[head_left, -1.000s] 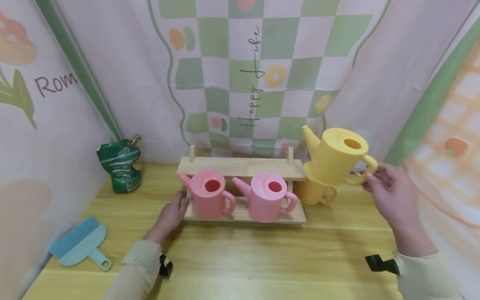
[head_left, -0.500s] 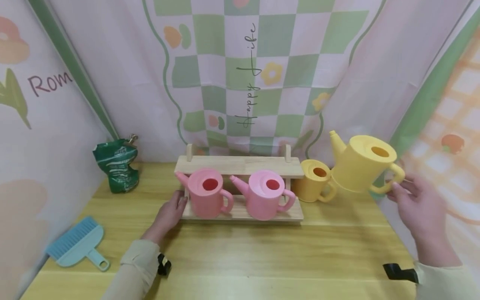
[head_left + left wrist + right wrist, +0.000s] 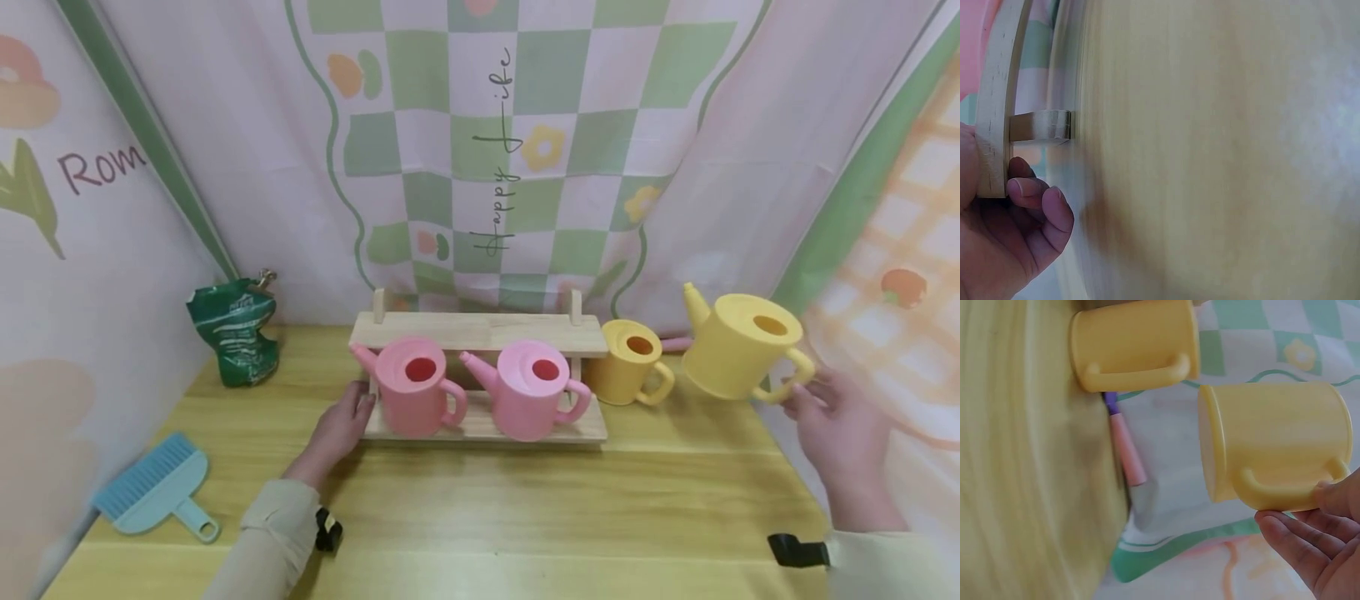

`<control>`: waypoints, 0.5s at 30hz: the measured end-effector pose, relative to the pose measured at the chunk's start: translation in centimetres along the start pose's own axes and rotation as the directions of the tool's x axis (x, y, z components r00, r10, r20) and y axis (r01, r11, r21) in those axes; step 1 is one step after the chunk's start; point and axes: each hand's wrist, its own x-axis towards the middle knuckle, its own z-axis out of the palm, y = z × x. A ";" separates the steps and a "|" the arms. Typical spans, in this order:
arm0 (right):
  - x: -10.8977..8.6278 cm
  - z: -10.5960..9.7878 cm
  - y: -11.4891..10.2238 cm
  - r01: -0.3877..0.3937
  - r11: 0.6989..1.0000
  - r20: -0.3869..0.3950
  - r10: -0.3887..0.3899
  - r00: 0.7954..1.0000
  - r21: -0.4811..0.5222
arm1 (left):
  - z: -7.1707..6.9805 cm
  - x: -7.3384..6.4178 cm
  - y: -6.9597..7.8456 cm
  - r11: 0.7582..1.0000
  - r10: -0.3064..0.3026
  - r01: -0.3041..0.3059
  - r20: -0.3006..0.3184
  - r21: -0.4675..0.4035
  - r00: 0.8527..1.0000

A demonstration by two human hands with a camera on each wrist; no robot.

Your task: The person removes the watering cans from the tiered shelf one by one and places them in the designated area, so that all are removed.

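My right hand [image 3: 843, 437] pinches the handle of a light yellow watering can [image 3: 742, 346], held up over the table's right side. In the right wrist view the thumb and fingers meet on the handle of this can [image 3: 1279, 440]. A deeper yellow watering can [image 3: 630, 362] stands on the table beside the shelf's right end. At the shelf's left end, my left hand [image 3: 337, 429] grips the wooden shelf [image 3: 480, 332]; the left wrist view shows curled fingers [image 3: 1054, 212] under the board's edge [image 3: 992, 125]. Two pink watering cans, one darker [image 3: 412, 404] and one lighter [image 3: 528, 404], stand on its lower board.
A green crumpled bag [image 3: 236, 333] stands at the back left. Nearer lies a light blue brush with dustpan [image 3: 157, 487]. A tool with a pink handle [image 3: 1127, 450] lies behind the yellow cans by the patterned cloth [image 3: 487, 125]. The table [image 3: 480, 517] ends on the right.
My right hand has carried the light yellow can rightward, away from the deeper yellow can, then slightly lower. The left hand keeps its grip on the shelf.
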 end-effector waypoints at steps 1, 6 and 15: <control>0.0 0.3 0.4 0.002 1.000 0.004 -0.002 1.000 0.001 | 0.0 0.0 0.0 1.000 0.000 0.000 -0.001 0.000 1.000; 0.0 2.2 2.3 0.002 1.000 0.043 -0.001 0.999 -0.005 | 0.1 0.0 -0.1 1.000 -0.001 0.001 -0.007 0.002 1.000; 0.0 4.5 5.1 -0.036 0.998 0.104 0.040 0.994 -0.049 | 0.1 -0.1 0.0 0.999 0.022 -0.022 -0.016 0.025 1.000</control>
